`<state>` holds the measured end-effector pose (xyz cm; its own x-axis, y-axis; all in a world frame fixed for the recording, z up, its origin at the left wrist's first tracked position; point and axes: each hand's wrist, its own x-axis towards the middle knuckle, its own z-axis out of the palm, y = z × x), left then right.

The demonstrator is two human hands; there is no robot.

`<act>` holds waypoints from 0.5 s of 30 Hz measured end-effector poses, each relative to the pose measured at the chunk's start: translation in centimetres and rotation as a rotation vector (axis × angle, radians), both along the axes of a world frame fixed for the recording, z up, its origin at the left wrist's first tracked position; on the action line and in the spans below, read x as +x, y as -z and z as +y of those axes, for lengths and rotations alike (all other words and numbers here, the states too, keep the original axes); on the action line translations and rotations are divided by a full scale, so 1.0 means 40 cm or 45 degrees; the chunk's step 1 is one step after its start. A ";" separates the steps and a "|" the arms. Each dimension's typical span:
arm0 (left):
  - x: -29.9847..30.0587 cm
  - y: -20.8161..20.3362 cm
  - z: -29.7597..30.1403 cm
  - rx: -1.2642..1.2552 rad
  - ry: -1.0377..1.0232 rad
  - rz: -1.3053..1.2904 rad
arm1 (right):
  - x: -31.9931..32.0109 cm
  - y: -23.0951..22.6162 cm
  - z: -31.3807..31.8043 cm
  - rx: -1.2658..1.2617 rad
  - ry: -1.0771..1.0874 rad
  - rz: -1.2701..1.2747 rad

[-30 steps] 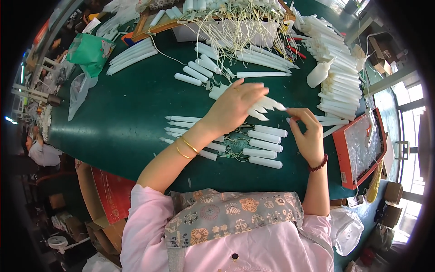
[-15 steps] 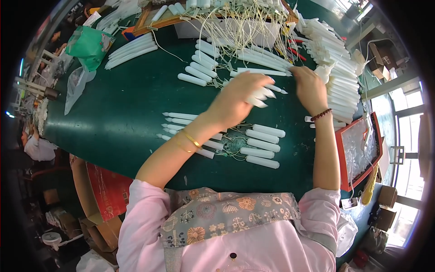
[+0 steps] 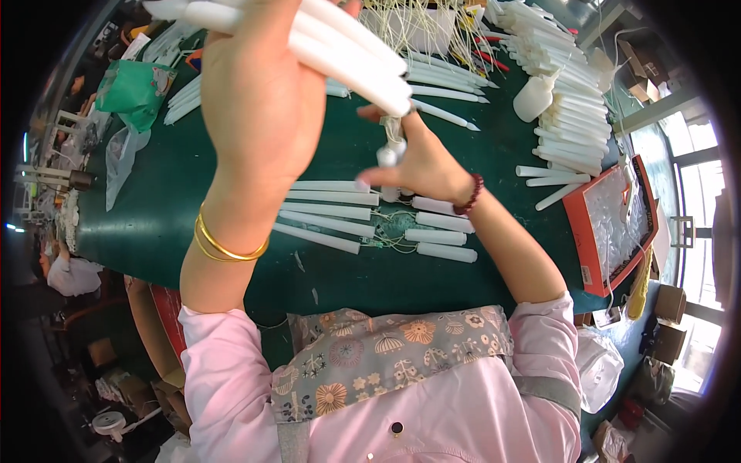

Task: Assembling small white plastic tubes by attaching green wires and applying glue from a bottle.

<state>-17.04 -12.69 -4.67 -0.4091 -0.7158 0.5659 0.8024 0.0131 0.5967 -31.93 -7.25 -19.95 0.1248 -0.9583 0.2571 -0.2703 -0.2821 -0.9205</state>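
Here the left hand (image 3: 266, 100) is high and close to the camera, its fingers closed around a bundle of white candle-shaped sticks (image 3: 351, 65) that slants across the palm, pointed ends to the upper left and blunt ends to the lower right. Just beneath those blunt ends is the right hand (image 3: 421, 154), open, thumb and fingers spread apart around some short white cylinders (image 3: 390, 157) that hang by thin wires; whether skin touches them cannot be told. Gold bangles (image 3: 212, 245) circle the left wrist, a dark red bead bracelet (image 3: 472, 193) the right.

Below the hands, on the dark green table (image 3: 370, 282), a row of long white tubes (image 3: 328, 210) lies to the left of a tangle of pale wires (image 3: 397, 230), with shorter white tubes (image 3: 441, 237) to its right. Farther out, a deep heap of white sticks (image 3: 571, 135) fills the right side, near a red-sided box (image 3: 610, 224). Across the table at far left sits a crumpled green bag (image 3: 135, 92).
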 end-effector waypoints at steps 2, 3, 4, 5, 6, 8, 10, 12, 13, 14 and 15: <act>-0.011 0.038 -0.023 0.081 0.581 0.431 | 0.014 -0.026 0.007 0.211 0.122 -0.160; -0.004 0.051 -0.025 0.125 0.634 0.520 | 0.005 -0.018 0.006 0.276 0.169 -0.266; 0.007 0.065 -0.032 0.167 0.684 0.605 | -0.017 -0.024 0.006 0.182 0.168 -0.140; 0.032 0.077 -0.041 0.240 0.748 0.669 | -0.056 -0.045 0.013 0.088 0.169 -0.011; 0.062 0.083 -0.037 0.275 0.188 0.273 | -0.101 -0.070 0.020 0.069 0.116 0.260; 0.118 0.133 -0.049 0.392 -0.338 -0.196 | -0.167 -0.078 0.031 0.092 -0.021 0.501; 0.178 0.254 -0.074 0.664 -0.252 -0.267 | -0.185 -0.059 0.030 0.146 -0.091 0.614; 0.210 0.344 -0.073 0.841 -0.224 -0.363 | -0.192 -0.012 0.036 0.159 -0.190 0.882; 0.228 0.377 -0.070 0.888 -0.230 -0.413 | -0.189 -0.016 0.038 0.163 -0.192 0.882; 0.257 0.405 -0.076 0.940 -0.232 -0.432 | -0.181 -0.026 0.040 0.354 -0.239 0.949; 0.290 0.424 -0.083 0.945 -0.232 -0.435 | -0.176 -0.030 0.044 0.546 -0.286 1.014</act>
<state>-5.44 -15.99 -21.64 -0.3142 -0.9253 -0.2125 0.5994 -0.3669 0.7114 -38.96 -5.50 -18.76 0.3060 -0.8835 -0.3545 -0.8471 -0.0828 -0.5249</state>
